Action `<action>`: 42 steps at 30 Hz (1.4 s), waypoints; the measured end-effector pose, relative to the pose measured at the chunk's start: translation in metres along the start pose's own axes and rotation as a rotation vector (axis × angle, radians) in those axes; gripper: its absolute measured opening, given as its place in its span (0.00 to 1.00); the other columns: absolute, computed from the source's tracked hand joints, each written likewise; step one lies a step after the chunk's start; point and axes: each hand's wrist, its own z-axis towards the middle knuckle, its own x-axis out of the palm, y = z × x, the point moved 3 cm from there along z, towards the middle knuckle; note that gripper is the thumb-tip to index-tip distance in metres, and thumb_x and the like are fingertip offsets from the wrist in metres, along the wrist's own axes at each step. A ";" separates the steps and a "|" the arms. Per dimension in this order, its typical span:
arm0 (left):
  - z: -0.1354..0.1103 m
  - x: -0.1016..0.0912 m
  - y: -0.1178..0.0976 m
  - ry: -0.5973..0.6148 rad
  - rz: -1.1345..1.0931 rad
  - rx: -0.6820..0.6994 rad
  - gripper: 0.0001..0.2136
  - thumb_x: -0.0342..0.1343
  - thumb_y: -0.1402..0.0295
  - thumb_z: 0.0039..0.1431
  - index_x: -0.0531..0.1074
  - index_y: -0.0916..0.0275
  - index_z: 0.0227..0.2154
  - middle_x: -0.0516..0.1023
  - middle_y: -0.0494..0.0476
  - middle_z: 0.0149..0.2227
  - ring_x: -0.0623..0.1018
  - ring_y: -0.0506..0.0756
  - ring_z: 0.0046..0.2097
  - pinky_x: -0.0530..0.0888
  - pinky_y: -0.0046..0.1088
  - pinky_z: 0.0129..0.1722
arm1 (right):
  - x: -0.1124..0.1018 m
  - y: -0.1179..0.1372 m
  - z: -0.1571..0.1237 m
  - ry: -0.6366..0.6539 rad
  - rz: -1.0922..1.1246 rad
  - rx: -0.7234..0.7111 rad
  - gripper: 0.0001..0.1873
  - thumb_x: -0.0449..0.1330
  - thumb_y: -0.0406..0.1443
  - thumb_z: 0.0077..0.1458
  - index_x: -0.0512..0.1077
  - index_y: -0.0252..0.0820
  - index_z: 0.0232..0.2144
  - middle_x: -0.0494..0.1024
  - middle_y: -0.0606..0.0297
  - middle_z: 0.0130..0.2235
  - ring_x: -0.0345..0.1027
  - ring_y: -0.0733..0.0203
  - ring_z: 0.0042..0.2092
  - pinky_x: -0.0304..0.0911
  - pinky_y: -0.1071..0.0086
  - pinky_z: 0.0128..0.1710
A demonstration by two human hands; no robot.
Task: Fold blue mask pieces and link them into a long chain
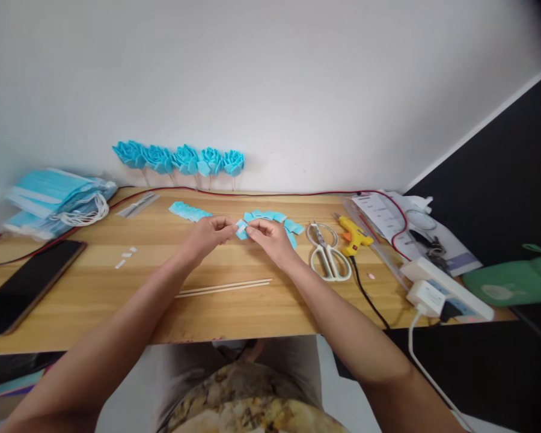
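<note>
Between the fingertips of my left hand (214,233) and my right hand (270,236) is a small blue fabric piece (242,233) with a white strip (240,227) on it. Both hands are closed in a pinch, one at each side of the piece. Beyond my right hand lie several loose blue petal pieces (265,214), partly hidden by it. A row of overlapping blue pieces (189,211) lies behind my left hand. Two thin wooden sticks (225,288) lie on the table in front of my hands. Small white strips (126,255) are scattered to the left.
Blue fabric flowers (184,159) on sticks lean against the wall. Blue face masks (54,195) and a phone (31,282) lie left. Right are scissors (328,255), a yellow glue gun (354,234) with its cord, a power strip (448,291) and a green pouch (514,281).
</note>
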 end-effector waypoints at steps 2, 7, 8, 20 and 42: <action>0.000 0.000 0.001 -0.002 -0.007 -0.002 0.17 0.64 0.53 0.43 0.72 0.63 0.21 0.65 0.47 0.17 0.62 0.47 0.22 0.58 0.24 0.23 | 0.000 -0.002 0.000 0.000 -0.009 0.001 0.12 0.61 0.45 0.52 0.76 0.41 0.30 0.77 0.67 0.30 0.67 0.64 0.32 0.61 0.70 0.35; -0.005 -0.004 0.002 -0.186 -0.035 0.109 0.13 0.61 0.56 0.48 0.73 0.63 0.25 0.69 0.48 0.21 0.64 0.47 0.24 0.61 0.24 0.25 | -0.004 -0.001 0.000 -0.075 -0.087 -0.022 0.12 0.60 0.44 0.53 0.75 0.41 0.28 0.74 0.68 0.27 0.64 0.64 0.30 0.59 0.70 0.33; -0.006 -0.004 0.001 -0.222 -0.023 0.150 0.13 0.60 0.57 0.49 0.72 0.63 0.25 0.70 0.49 0.22 0.65 0.47 0.24 0.62 0.24 0.26 | -0.004 0.000 -0.001 -0.089 -0.108 -0.033 0.12 0.60 0.44 0.53 0.75 0.41 0.28 0.74 0.68 0.27 0.64 0.64 0.30 0.59 0.70 0.33; -0.012 0.008 0.011 -0.210 0.262 0.330 0.10 0.56 0.63 0.57 0.78 0.63 0.29 0.74 0.50 0.23 0.68 0.48 0.24 0.62 0.24 0.25 | 0.000 0.013 -0.007 -0.146 -0.305 -0.187 0.09 0.60 0.38 0.53 0.79 0.42 0.32 0.80 0.66 0.30 0.69 0.64 0.30 0.63 0.71 0.32; -0.017 0.010 0.006 -0.287 0.496 0.419 0.06 0.57 0.69 0.58 0.79 0.62 0.32 0.75 0.50 0.24 0.71 0.50 0.27 0.65 0.25 0.29 | 0.006 0.015 -0.013 -0.136 -0.622 -0.340 0.06 0.59 0.33 0.58 0.77 0.43 0.34 0.81 0.63 0.33 0.75 0.60 0.36 0.65 0.69 0.39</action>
